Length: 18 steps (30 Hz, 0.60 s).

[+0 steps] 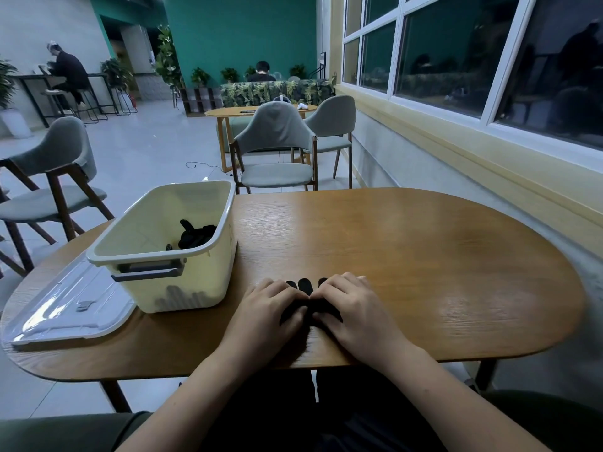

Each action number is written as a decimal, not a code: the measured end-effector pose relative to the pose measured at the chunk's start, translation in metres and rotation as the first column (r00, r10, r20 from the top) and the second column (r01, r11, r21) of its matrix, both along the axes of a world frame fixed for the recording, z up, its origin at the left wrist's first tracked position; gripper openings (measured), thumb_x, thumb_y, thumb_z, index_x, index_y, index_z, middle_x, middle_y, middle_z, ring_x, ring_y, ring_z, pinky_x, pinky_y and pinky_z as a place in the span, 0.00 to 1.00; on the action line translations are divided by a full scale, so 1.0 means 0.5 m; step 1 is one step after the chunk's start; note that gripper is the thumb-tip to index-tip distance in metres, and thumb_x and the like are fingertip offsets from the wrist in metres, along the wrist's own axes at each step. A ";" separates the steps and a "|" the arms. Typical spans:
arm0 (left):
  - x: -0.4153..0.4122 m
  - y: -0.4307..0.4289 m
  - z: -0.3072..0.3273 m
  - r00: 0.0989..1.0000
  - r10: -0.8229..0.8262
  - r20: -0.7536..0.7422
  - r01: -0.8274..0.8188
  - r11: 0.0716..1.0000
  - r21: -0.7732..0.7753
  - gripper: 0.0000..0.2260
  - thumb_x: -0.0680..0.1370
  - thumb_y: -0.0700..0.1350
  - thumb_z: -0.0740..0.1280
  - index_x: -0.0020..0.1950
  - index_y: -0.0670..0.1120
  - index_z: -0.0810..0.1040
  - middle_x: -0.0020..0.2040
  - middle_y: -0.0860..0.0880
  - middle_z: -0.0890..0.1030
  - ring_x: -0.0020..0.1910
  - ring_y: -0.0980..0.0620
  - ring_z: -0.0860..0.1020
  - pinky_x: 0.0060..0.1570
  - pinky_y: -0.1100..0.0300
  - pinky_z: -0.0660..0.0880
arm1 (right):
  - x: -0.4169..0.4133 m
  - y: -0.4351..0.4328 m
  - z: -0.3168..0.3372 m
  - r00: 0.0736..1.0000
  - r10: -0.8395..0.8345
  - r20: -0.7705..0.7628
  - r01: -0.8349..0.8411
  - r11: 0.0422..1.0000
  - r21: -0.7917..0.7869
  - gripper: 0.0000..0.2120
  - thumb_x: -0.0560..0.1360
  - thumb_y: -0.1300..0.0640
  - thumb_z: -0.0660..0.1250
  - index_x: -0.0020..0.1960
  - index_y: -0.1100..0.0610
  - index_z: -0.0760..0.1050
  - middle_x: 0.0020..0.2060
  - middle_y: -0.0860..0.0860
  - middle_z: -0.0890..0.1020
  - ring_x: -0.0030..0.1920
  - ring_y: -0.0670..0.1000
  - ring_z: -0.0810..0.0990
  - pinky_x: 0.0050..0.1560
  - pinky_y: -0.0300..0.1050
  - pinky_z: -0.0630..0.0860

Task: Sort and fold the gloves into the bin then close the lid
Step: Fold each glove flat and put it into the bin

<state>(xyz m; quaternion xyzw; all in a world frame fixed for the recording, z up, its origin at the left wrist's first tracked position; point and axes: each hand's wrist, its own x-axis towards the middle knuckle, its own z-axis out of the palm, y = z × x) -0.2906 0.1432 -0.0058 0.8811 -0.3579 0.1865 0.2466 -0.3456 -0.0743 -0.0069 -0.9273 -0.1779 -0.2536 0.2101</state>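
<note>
Gloves (196, 237) lie bundled and dark at the bottom of the bin (182, 291), and one more black glove (305, 285) lies on the desk (408, 256) right in front of you. The desk is wooden, oval with rounded ends, and it carries everything. On its left part stands the cream bin, open at the top, with a grey handle on the wall facing you. Just left of the bin the clear lid (71, 308) lies flat on the desk, tucked against the bin's base; you cannot tell whether the two touch.

To the right of the bin, near the edge closest to you, your two hands sit side by side, almost meeting. Your left hand (270, 308) has its fingers curled down over the left half of the black glove and grips it. Your right hand (354, 305) does the same on the right half. The black glove lies on the desk under and between them, near the bin but apart from it. Three of its fingertips stick out past your knuckles, pointing away from you.
</note>
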 end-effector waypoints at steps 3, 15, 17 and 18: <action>-0.001 0.001 0.004 1.000 -0.009 -0.011 0.009 1.000 -0.016 0.14 0.77 0.59 0.70 0.61 0.59 0.83 0.54 0.60 0.78 0.58 0.54 0.76 0.56 0.55 0.73 | 0.003 -0.001 -0.004 1.000 -0.003 -0.006 0.003 1.000 -0.004 0.09 0.80 0.48 0.69 0.59 0.47 0.79 0.53 0.40 0.80 0.55 0.49 0.77 0.57 0.47 0.68; -0.003 0.008 0.012 0.999 -0.015 -0.050 0.014 1.000 -0.019 0.15 0.73 0.48 0.78 0.57 0.57 0.79 0.54 0.62 0.78 0.54 0.58 0.76 0.54 0.67 0.65 | 0.000 0.002 0.002 1.000 0.005 -0.020 -0.004 0.998 0.069 0.06 0.82 0.50 0.68 0.58 0.49 0.77 0.50 0.43 0.82 0.50 0.47 0.76 0.52 0.48 0.71; -0.001 0.010 0.009 0.997 -0.004 -0.071 0.002 1.000 -0.031 0.13 0.74 0.50 0.78 0.57 0.58 0.80 0.54 0.62 0.79 0.53 0.59 0.77 0.53 0.63 0.69 | 0.000 0.002 0.002 1.000 0.010 -0.010 -0.010 0.998 0.058 0.06 0.82 0.49 0.67 0.57 0.49 0.78 0.50 0.43 0.81 0.50 0.48 0.76 0.52 0.50 0.72; 0.001 0.011 0.008 0.996 0.000 -0.086 -0.004 0.999 -0.040 0.12 0.75 0.51 0.78 0.57 0.58 0.81 0.54 0.62 0.80 0.53 0.60 0.77 0.54 0.62 0.69 | -0.001 0.002 0.002 1.000 0.008 -0.004 -0.008 0.999 0.050 0.07 0.82 0.49 0.67 0.57 0.49 0.78 0.51 0.43 0.81 0.51 0.49 0.76 0.53 0.51 0.73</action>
